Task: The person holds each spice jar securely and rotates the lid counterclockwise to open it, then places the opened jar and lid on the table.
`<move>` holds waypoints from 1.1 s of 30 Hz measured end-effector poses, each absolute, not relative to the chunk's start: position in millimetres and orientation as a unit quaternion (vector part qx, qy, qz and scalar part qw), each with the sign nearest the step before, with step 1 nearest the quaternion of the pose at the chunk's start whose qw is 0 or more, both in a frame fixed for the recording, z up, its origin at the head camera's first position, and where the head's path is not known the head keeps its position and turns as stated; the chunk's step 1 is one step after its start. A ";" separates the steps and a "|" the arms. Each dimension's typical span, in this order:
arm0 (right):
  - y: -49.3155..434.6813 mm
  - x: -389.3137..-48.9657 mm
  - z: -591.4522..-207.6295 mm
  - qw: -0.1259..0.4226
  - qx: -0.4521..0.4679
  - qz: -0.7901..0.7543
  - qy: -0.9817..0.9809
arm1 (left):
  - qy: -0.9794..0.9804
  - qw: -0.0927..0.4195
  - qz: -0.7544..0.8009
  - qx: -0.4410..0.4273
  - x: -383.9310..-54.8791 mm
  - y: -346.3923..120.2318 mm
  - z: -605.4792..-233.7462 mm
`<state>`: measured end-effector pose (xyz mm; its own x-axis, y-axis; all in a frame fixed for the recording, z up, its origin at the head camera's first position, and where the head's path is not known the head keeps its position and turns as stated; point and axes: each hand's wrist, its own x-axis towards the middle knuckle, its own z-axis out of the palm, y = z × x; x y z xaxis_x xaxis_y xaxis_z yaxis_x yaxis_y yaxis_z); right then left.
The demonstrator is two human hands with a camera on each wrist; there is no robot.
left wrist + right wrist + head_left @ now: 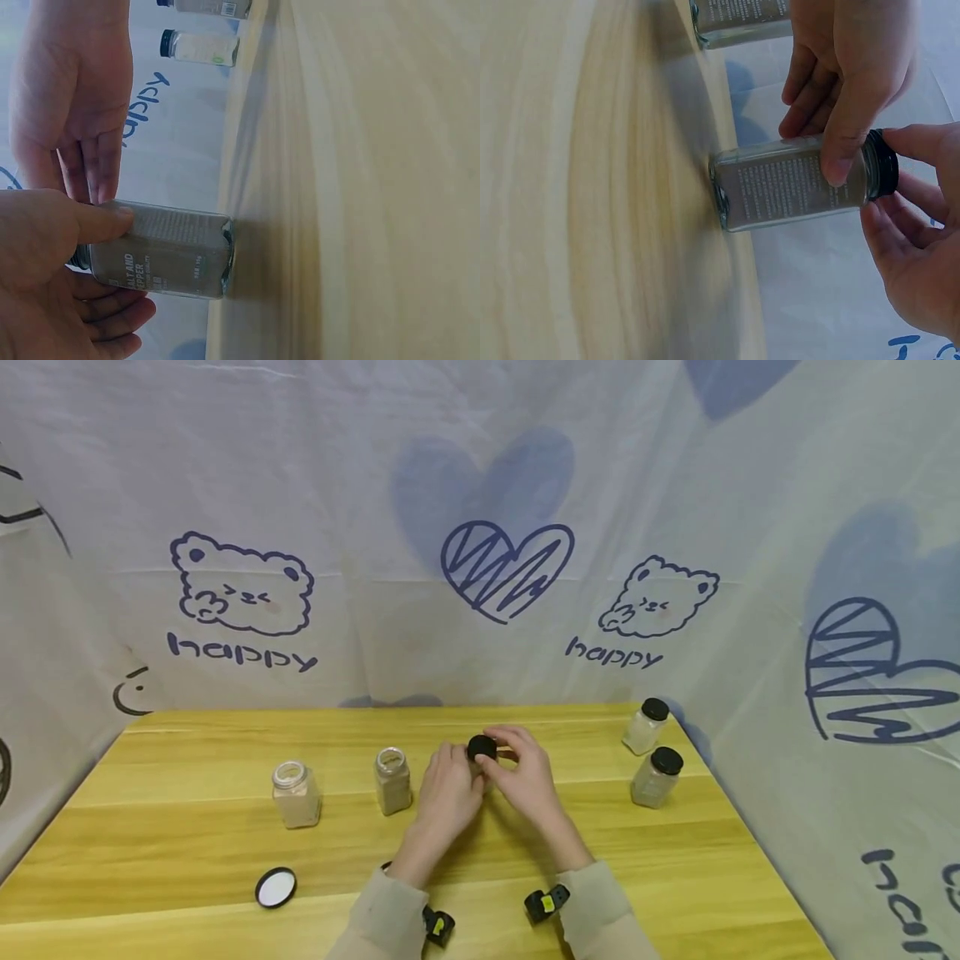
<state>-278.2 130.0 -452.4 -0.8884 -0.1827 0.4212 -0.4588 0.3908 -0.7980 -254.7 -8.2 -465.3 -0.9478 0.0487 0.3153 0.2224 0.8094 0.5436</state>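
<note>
Upright on the wooden table stands a square glass spice jar (pixel 169 255) with small print on its sides, including "salt and pepper" in the left wrist view. My left hand (pixel 450 789) grips its body, thumb along one side and fingers round the other. With thumb and fingertips, my right hand (pixel 525 777) holds the black lid (pixel 885 165), which sits on the jar's neck. In the head view the hands hide most of this jar. To the left are two lidless jars, a brownish one (pixel 393 781) and a paler one (pixel 296 795).
Two black-capped jars stand at the table's right, one farther back (pixel 646 727) and one nearer (pixel 656 777). A black lid (pixel 276 887) lies with its white inside up at the front left. Behind the wooden table (pixel 150 827) hangs a printed white cloth (pixel 360 635).
</note>
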 end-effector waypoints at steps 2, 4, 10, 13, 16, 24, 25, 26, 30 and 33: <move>130.3 -277.9 -451.9 0.125 0.192 0.515 -0.826 | -0.942 0.139 -0.298 -0.067 -254.2 -8.0 -464.1; 130.1 -277.5 -451.6 0.116 0.193 0.513 -0.828 | -0.943 0.136 -0.298 -0.062 -253.6 -8.6 -463.1; 128.0 -276.5 -454.1 0.108 0.197 0.507 -0.832 | -0.943 0.129 -0.301 -0.056 -250.6 -11.8 -459.9; 127.3 -275.3 -454.4 0.111 0.195 0.504 -0.834 | -0.942 0.126 -0.304 -0.059 -249.0 -12.4 -458.4; 126.9 -274.0 -454.3 0.111 0.195 0.501 -0.836 | -0.942 0.128 -0.303 -0.061 -247.1 -12.4 -457.0; 128.5 -275.2 -456.3 0.116 0.204 0.490 -0.840 | -0.947 0.130 -0.286 -0.061 -245.1 -12.1 -455.6; 128.9 -275.4 -456.4 0.115 0.205 0.490 -0.839 | -0.949 0.130 -0.281 -0.062 -244.9 -12.3 -455.5; 129.3 -275.8 -456.6 0.115 0.208 0.489 -0.839 | -0.950 0.131 -0.276 -0.063 -244.8 -12.4 -455.5; 131.2 -276.6 -456.2 0.112 0.217 0.484 -0.841 | -0.953 0.137 -0.261 -0.069 -244.4 -13.0 -455.3; 132.9 -277.3 -455.7 0.106 0.225 0.482 -0.840 | -0.954 0.140 -0.255 -0.069 -244.5 -13.5 -456.0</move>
<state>-277.3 132.9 -455.7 -0.8765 -0.2759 0.3946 -0.4799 0.4339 -0.7625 -244.5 -13.5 -456.0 -0.9509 0.0608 0.3035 0.2043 0.8599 0.4677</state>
